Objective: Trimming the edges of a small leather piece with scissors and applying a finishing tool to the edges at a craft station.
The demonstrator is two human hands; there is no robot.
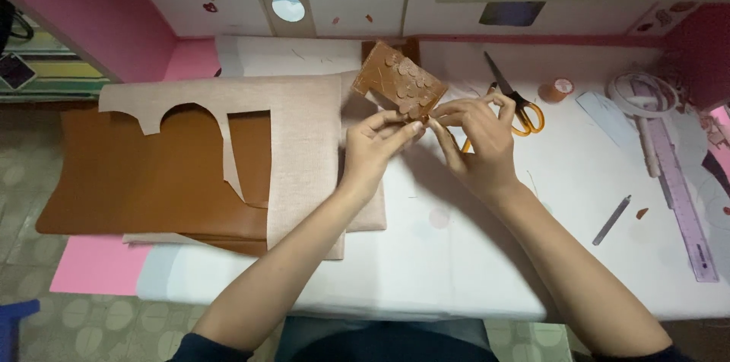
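Both hands pinching a stiff brown leather piece [398, 80], round cutouts

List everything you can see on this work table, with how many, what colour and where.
Small leather piece: one, tan with round cut-outs, held up at table centre by both hands.
Leather sheet: one, brown, on the left, partly under the fabric.
Fabric sheet: one, beige with shapes cut out, lying over the leather.
Scissors: one pair, orange handles, behind the right hand.
Tape roll: one, small, brownish, right of the scissors.
Ruler: one, lilac, far right.
Pen-like tool: one, grey, right of centre.
Table: one, white top.
Left hand: fingertips pinching the piece's lower edge.
Right hand: fingertips pinching the same edge.
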